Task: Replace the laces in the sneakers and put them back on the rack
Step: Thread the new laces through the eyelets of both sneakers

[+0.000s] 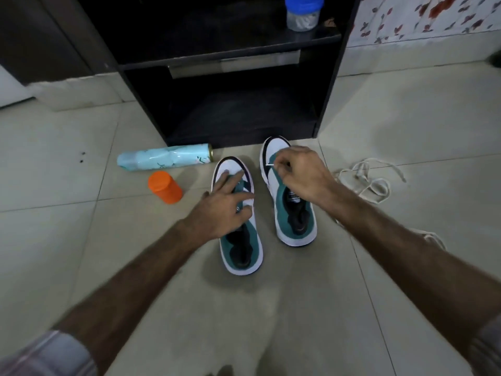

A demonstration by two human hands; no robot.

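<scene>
Two white-and-teal sneakers sit side by side on the tiled floor (379,126), toes pointing at the black rack (336,77), right in front of its bottom shelf. The left sneaker (241,240) sits a bit nearer the person, the right sneaker (295,223) a bit further up, toe almost at the rack's base.

The left hand (225,204) lies flat across the front of the left sneaker, fingers spread out straight and pressing down on it, not curled round anything. The right hand (301,175) is bunched up over the right sneaker's front part, fingertips pinching the thin white tip of a lace (269,165) just above the eyelets.

Off to the right on the floor there's a loose tangle of white laces (371,180), clear of both shoes. To the left, a pale blue spray can (165,158) lies on its side against the rack's foot, with an orange-capped jar (164,187) just in front of it. Up on the rack's upper shelf stands a clear tub with a blue lid (303,12). Floral fabric (433,17) hangs top right.
</scene>
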